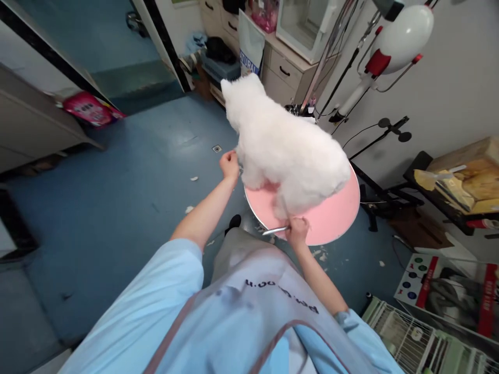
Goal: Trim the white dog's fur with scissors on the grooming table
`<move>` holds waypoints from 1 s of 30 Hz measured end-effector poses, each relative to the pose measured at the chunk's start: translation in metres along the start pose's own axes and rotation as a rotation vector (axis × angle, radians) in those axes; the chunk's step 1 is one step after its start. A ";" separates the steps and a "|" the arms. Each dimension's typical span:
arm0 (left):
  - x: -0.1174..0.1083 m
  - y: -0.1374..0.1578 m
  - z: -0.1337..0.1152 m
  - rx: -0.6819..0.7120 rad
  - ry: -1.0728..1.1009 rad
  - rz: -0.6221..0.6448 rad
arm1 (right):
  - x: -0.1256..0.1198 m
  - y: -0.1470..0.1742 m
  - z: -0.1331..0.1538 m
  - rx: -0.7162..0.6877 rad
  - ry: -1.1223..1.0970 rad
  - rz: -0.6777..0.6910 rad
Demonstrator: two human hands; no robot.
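Note:
A fluffy white dog (288,135) stands on a round pink grooming table (331,218), its head turned away from me. My left hand (230,165) is closed at the dog's chest, fingers curled; what they grip is hidden by the hand and fur. Close to the table's near edge, my right hand (298,230) is wrapped round scissors (275,230). One bright metal part points left; another, smeared by motion, reaches up toward the fur of the dog's hind leg.
Bits of white fur lie on the blue floor (156,156). Drawers (284,70), a pet carrier (220,70) and a bag (249,47) stand beyond the dog. At right are a white dryer (405,39), a black shelf (460,210) and a wire cage (405,332).

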State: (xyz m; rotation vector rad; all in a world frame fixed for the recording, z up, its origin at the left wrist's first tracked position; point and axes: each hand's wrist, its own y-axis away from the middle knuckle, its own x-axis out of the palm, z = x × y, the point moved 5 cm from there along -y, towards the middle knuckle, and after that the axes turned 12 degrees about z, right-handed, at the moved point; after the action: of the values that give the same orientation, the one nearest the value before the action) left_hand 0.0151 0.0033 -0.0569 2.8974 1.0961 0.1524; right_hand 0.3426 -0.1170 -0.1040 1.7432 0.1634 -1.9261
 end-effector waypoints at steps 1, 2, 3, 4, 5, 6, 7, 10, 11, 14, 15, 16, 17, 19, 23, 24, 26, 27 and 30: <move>0.002 0.009 -0.007 0.028 -0.033 -0.003 | -0.001 -0.002 -0.001 0.067 -0.003 -0.002; 0.007 0.019 -0.013 0.053 -0.066 0.022 | 0.000 -0.005 0.001 0.080 -0.005 0.028; 0.015 0.030 -0.019 0.071 -0.095 0.082 | 0.003 -0.007 0.006 0.036 -0.007 0.086; 0.025 0.041 -0.023 0.087 -0.122 0.177 | 0.008 -0.007 0.013 -0.043 -0.009 0.156; 0.036 0.051 -0.028 0.108 -0.153 0.296 | 0.014 -0.006 0.020 -0.118 -0.012 0.216; 0.047 0.062 -0.032 0.142 -0.183 0.422 | 0.019 -0.003 0.024 -0.151 -0.016 0.248; 0.057 0.071 -0.036 0.185 -0.211 0.524 | 0.024 0.001 0.024 -0.123 -0.021 0.250; 0.076 0.086 -0.040 0.239 -0.285 0.669 | 0.031 0.011 0.011 0.152 -0.026 0.213; 0.081 0.087 -0.038 0.213 -0.315 0.683 | 0.033 0.012 0.010 0.197 -0.026 0.221; 0.095 0.088 -0.033 0.118 -0.408 0.765 | 0.039 0.008 0.022 0.049 -0.042 0.312; 0.100 0.089 -0.034 0.127 -0.431 0.800 | 0.039 0.005 0.027 0.017 -0.045 0.314; 0.105 0.091 -0.036 0.162 -0.446 0.827 | 0.037 0.001 0.028 0.032 -0.043 0.302; 0.109 0.093 -0.040 0.216 -0.451 0.838 | 0.035 -0.003 0.028 0.076 -0.039 0.288; 0.115 0.095 -0.050 0.318 -0.445 0.818 | 0.032 -0.009 0.029 0.139 -0.034 0.288; 0.119 0.092 -0.065 0.361 -0.438 0.798 | 0.037 0.006 0.035 -0.040 -0.075 0.380; 0.118 0.090 -0.068 0.365 -0.444 0.804 | 0.040 0.019 0.029 -0.064 -0.094 0.382; 0.114 0.085 -0.076 0.390 -0.459 0.792 | 0.044 0.050 0.003 -0.036 -0.147 0.349; 0.111 0.083 -0.079 0.403 -0.470 0.772 | 0.046 0.067 -0.017 0.012 -0.186 0.328; 0.117 0.084 -0.083 0.405 -0.556 0.812 | 0.047 0.103 -0.085 0.208 -0.190 0.307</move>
State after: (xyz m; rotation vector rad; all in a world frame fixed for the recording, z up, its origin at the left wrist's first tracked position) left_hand 0.1484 0.0182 0.0410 3.1935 -0.1761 -0.8845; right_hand 0.4640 -0.1829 -0.1358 1.5891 -0.3642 -1.9149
